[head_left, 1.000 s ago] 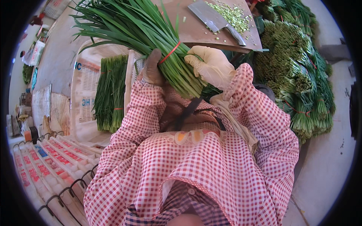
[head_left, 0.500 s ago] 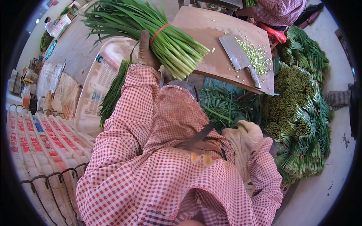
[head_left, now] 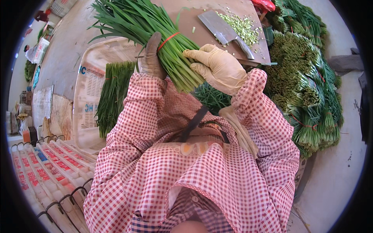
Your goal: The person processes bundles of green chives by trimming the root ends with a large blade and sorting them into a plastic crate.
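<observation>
A thick bundle of garlic chives (head_left: 176,58), bound with a red band (head_left: 168,40), slants across in front of me. Its green leaves spread to the upper left and its pale stalk ends point down to the right. My left hand (head_left: 153,58), in a dark soiled glove, is wrapped round the bundle's underside by the band. On the other side my right hand (head_left: 221,68), in a cream glove, closes its fingertips on the stalks near their cut ends. A cleaver (head_left: 217,26) lies on the brown table (head_left: 200,40) beyond, beside a heap of chopped stalk bits (head_left: 243,31).
Left of me stands a white plastic crate (head_left: 86,93) with banded chives (head_left: 114,91) in it. Many chive bundles (head_left: 297,73) are piled at right. Loose green leaves (head_left: 211,96) lie below the table edge. A white-and-red ribbed stack (head_left: 50,165) is at lower left.
My right hand has risen from beside my lap to the bundle and taken hold of its stalks. The left hand still grips the bundle. The view has shifted, showing more of the crate.
</observation>
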Tool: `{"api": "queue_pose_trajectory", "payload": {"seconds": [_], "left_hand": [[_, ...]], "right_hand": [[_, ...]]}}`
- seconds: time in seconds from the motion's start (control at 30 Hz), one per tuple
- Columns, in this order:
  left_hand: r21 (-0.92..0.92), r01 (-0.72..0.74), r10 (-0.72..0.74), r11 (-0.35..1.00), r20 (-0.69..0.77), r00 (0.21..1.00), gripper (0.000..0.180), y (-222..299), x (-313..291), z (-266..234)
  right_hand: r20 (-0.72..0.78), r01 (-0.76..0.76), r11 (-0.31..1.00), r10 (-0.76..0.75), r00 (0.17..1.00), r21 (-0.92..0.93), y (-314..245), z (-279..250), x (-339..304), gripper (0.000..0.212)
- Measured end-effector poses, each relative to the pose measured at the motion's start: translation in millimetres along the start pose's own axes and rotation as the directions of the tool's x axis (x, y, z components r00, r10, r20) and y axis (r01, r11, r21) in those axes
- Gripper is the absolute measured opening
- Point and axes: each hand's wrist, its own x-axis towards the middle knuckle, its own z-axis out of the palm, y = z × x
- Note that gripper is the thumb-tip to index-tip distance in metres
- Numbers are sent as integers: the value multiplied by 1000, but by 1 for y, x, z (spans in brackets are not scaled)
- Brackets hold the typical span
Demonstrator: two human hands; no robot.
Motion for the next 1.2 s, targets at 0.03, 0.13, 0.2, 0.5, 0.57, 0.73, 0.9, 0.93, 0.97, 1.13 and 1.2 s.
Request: {"api": "queue_pose_trajectory", "payload": {"seconds": [0.03, 0.13, 0.2, 0.5, 0.57, 0.73, 0.9, 0.93, 0.97, 1.13, 1.2], "left_hand": [[5, -1, 1, 1000, 57, 998, 47, -3, -3, -2], [-67, -20, 24, 998, 60, 998, 46, -13, -13, 4], [-64, -70, 73, 996, 52, 996, 42, -17, -17, 6], [-64, -148, 150, 987, 30, 988, 41, -21, -17, -10], [-86, -183, 188, 979, 53, 981, 44, -12, -21, -9], [56, -218, 215, 974, 61, 975, 66, 5, -14, -20], [78, -225, 223, 971, 36, 974, 65, 5, -17, -20], [82, -230, 227, 970, 44, 973, 64, 3, -15, -19], [84, -240, 238, 967, 33, 971, 63, 1, -17, -19], [-21, -213, 214, 977, 73, 974, 56, -12, -38, 4], [-13, -193, 194, 981, 123, 973, 58, -14, -38, -6]], "right_hand": [[21, -11, 1000, 11, 1000, -25, 0, -1, -5, 28], [74, -20, 989, 32, 997, -148, -5, -3, -11, 23], [85, -7, 966, 30, 996, -259, -9, -1, -14, 20], [195, -199, 967, 228, 954, -161, -8, 5, -10, 12], [145, -211, 971, 226, 963, -109, 5, 11, -29, 12], [254, -544, 824, 567, 783, -161, 95, 38, -136, 18], [-13, -501, 835, 517, 856, 227, 53, 29, -120, 22], [-113, -375, 894, 410, 905, 245, 31, 23, -105, 21], [-207, -236, 940, 288, 935, 245, 9, 18, -89, 20], [-66, -276, 946, 290, 955, 168, -12, 22, -56, 23], [-41, -301, 942, 310, 950, 149, -8, 31, -60, 24]]}}
